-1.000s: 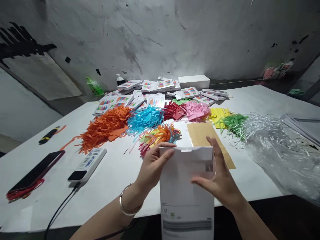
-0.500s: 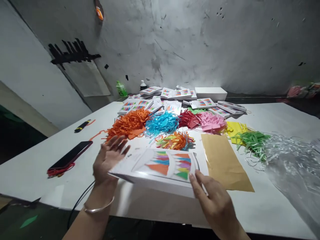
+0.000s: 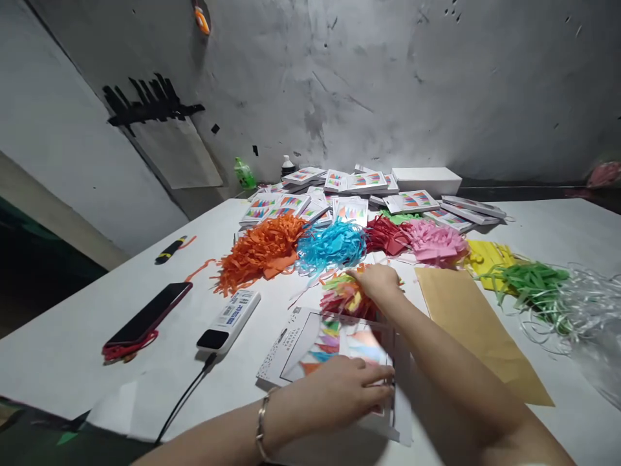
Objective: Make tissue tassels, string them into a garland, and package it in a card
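My left hand [image 3: 334,391] lies palm down across the front of a flat white box [image 3: 279,349], fingers stretched out. The box rests on the table and carries a picture of coloured pennants; a see-through edge shows at its right end. Beyond it, my right hand [image 3: 377,283] reaches onto a small pile of mixed-colour paper strips [image 3: 347,299]. Its fingers are mostly hidden, so I cannot tell whether they grip any strips. Behind the pile lie bundles of orange paper strips [image 3: 266,249], blue strips [image 3: 332,246], red strips [image 3: 385,234] and pink strips [image 3: 434,239].
Several more pennant boxes [image 3: 361,182] are heaped at the back beside a plain white box [image 3: 427,176]. To the right are a brown paper sheet [image 3: 478,330], yellow strips [image 3: 490,259], green strips [image 3: 536,281] and clear plastic [image 3: 596,349]. A phone [image 3: 148,317] and a cabled white device [image 3: 230,320] lie left.
The box that both hands held up is now down on the table. My left hand has moved right onto it, and my right hand has gone forward to the mixed strips.
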`<state>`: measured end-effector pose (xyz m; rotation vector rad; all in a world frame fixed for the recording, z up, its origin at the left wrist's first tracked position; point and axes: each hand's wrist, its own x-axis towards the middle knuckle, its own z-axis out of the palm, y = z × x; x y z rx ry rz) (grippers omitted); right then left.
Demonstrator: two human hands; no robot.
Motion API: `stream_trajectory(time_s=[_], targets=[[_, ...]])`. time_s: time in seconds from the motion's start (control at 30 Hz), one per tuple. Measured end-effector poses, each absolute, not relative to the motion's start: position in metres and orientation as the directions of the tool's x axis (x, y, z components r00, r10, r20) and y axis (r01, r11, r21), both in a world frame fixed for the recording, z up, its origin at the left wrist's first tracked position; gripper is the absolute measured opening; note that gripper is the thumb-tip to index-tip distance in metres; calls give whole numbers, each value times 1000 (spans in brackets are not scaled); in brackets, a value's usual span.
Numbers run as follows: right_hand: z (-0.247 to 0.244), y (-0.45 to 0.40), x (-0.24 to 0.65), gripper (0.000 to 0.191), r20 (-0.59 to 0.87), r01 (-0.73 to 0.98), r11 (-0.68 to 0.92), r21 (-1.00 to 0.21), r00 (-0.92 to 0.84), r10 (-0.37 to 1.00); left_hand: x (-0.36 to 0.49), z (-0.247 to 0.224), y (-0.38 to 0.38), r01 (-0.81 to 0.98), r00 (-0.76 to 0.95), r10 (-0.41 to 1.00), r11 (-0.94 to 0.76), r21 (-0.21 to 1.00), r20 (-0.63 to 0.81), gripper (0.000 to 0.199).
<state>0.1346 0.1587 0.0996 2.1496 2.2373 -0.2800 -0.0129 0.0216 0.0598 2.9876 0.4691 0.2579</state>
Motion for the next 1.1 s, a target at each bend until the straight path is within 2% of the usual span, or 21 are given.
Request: stream_trajectory(time_s=[0.07,0.17,0.3,0.43,0.47,0.5,0.57,0.67,0.73,0.77,0.93,1.03,1.1], targets=[[89,174,119,38,-187,992,4,-127,-28,982,4,53,28,226,969,228,-974,30,95,22],[75,180,123,35,-215,986,-36,-163,0,977,13,48,32,197,979,195,-980,-17,62,18],[76,164,180,47,-132,960,26,-278,-65,989,12,51,33,159,985,156,-987,-30,70,14],[81,105,256,72,111,880,205,-428,-173,979,9,56,35,160,973,144,-984,-77,179,17],[78,83,270,69,307,775,362,-519,-226,924,8,58,36,163,967,142,-983,-81,212,18],[73,61,281,64,450,670,490,-558,-252,857,8,59,38,160,960,137,-984,-74,243,18],[59,18,291,58,522,551,650,-523,-397,755,7,63,41,143,944,125,-989,-39,305,17],[39,-24,289,44,404,573,754,-322,-637,656,8,69,45,142,910,130,-990,-1,394,14],[35,-33,283,38,320,623,758,-192,-691,648,11,71,44,162,897,145,-987,-4,418,15],[37,-33,279,35,289,630,759,-165,-704,648,14,70,43,162,896,144,-987,-8,420,15],[54,-13,260,25,241,562,782,-268,-747,620,33,65,30,128,912,103,-991,-36,398,17],[39,-9,249,21,216,586,792,-171,-762,610,30,64,26,132,920,138,-990,41,368,10],[23,-13,247,31,171,610,782,-129,-763,623,11,61,29,207,888,234,-972,108,396,21]])
